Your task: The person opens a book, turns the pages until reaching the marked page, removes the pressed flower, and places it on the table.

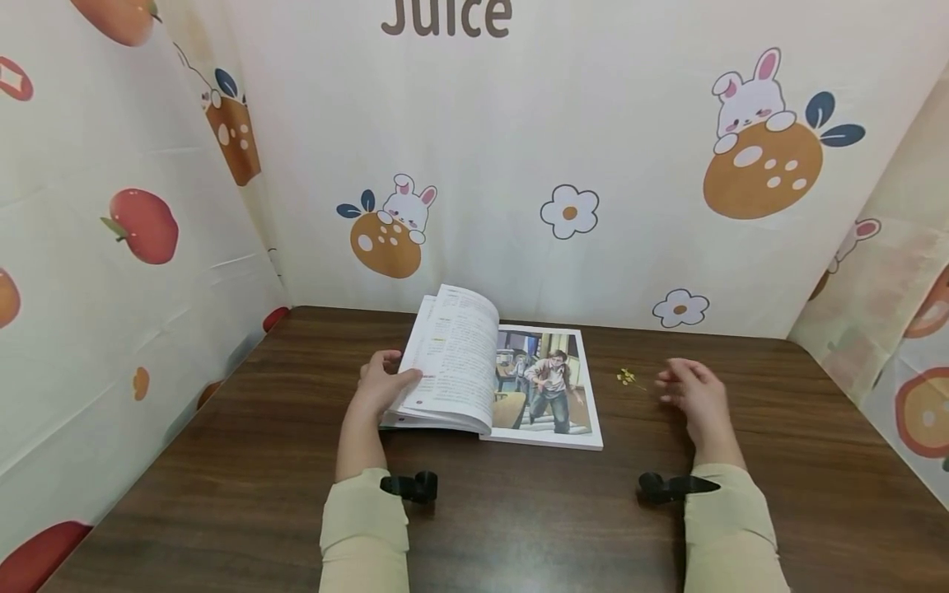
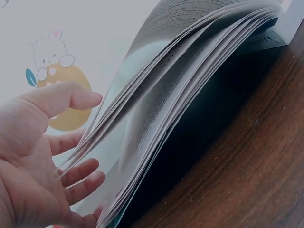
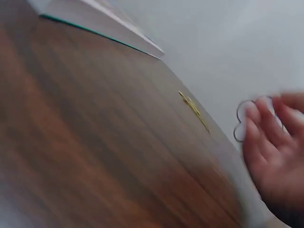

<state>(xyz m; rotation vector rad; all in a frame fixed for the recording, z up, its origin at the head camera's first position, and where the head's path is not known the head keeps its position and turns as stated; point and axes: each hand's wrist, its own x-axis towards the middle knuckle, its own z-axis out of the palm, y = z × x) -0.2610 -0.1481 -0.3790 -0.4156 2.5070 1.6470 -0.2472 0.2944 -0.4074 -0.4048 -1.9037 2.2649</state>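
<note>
An open book (image 1: 544, 387) lies on the table, its right page filled by a colour picture of a running figure. Its left pages (image 1: 455, 362) are lifted and bowed. My left hand (image 1: 381, 385) holds their outer edge, thumb on top; in the left wrist view the fingers (image 2: 83, 173) curl beneath the page edges. To the right of the book lies a small gold sprig-shaped piece (image 1: 626, 377) with a thin stem, seen nearly edge-on in the right wrist view. Just right of it my right hand (image 1: 697, 399) hovers, fingers loosely bent, holding nothing that I can see.
The dark wooden table (image 1: 519, 527) ends at a printed cloth backdrop (image 1: 489, 165) right behind the book. Similar cloth hangs at left and right. Black straps with small cameras sit on both sleeves (image 1: 363, 511).
</note>
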